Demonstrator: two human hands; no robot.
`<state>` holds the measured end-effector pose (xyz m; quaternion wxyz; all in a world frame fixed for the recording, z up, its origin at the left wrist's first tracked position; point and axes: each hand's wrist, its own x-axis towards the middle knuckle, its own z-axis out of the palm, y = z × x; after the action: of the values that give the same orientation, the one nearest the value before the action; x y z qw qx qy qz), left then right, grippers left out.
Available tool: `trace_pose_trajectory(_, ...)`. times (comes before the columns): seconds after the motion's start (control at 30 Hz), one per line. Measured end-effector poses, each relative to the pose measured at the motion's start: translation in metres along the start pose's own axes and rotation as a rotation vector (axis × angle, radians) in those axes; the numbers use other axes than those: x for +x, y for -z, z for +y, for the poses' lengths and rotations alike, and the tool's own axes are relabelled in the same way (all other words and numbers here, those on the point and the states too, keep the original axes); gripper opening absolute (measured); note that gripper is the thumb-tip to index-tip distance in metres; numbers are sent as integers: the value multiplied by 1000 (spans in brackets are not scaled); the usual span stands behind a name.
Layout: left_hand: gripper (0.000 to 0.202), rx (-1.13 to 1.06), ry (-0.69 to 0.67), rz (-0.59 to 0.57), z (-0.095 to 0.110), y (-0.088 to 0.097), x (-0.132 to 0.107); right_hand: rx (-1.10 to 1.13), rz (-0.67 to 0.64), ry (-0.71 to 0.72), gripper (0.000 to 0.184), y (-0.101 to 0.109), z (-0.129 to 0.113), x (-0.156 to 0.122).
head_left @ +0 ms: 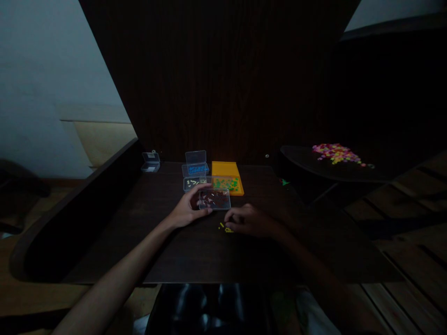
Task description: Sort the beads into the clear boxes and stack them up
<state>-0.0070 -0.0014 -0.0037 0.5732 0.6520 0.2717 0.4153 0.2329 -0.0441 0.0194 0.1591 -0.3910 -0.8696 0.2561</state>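
My left hand (188,207) is wrapped round the left end of a clear plastic box (220,200) that has small dark reddish pieces in it. Just right of and below that box, my right hand (249,220) has its fingers curled, with the fingertips close together over a little scatter of yellow pieces (228,230) on the dark desk (174,260). Whatever may be between those fingertips is too small to make out. Behind the box lie a clear case with pale pieces (194,183) and an orange-yellow tray (224,167) with green pieces in it.
At the back, an open clear case holds blue pieces (197,169). Another small open case (151,163) stands at the far left by the raised side panel (77,218). A heap of pink, red and yellow pieces (337,152) lies on the right shelf (314,168); a green piece (284,182) is below.
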Motion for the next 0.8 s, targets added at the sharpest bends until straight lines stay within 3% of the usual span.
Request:
trace_pose_trajectory(0.13,68,10,-6,-26,2,-3,0,40,84,-64,20,17,5,6)
trace_pose_trajectory(0.3,68,52,2,-43,3,-5,-1,-134,31,-155,13,27,2,17)
trace_pose_trajectory(0.57,67,48,2,-52,-2,-6,-1,-275,-44,-255,13,29,-7,28)
trace_pose_trajectory(0.8,67,33,32,-69,-1,-7,-2,-243,-1,-230,15,29,-5,27)
